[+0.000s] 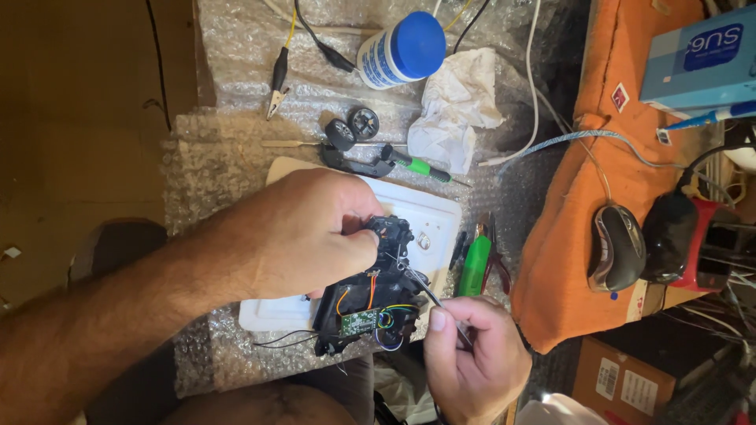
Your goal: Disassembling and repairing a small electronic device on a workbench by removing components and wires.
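Bubble-wrapped bench (228,142); black gadget (370,303) between both hands (303,236)

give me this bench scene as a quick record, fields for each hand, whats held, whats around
left hand: left hand grips the black device from above, over the white tray
right hand: right hand pinches a thin metal tool, tip at the device
device: opened, green circuit board and coloured wires showing
surface: bubble wrap
nearby: blue-capped tub, crumpled tissue, green-handled screwdriver, two small black wheels, computer mouse on orange cloth
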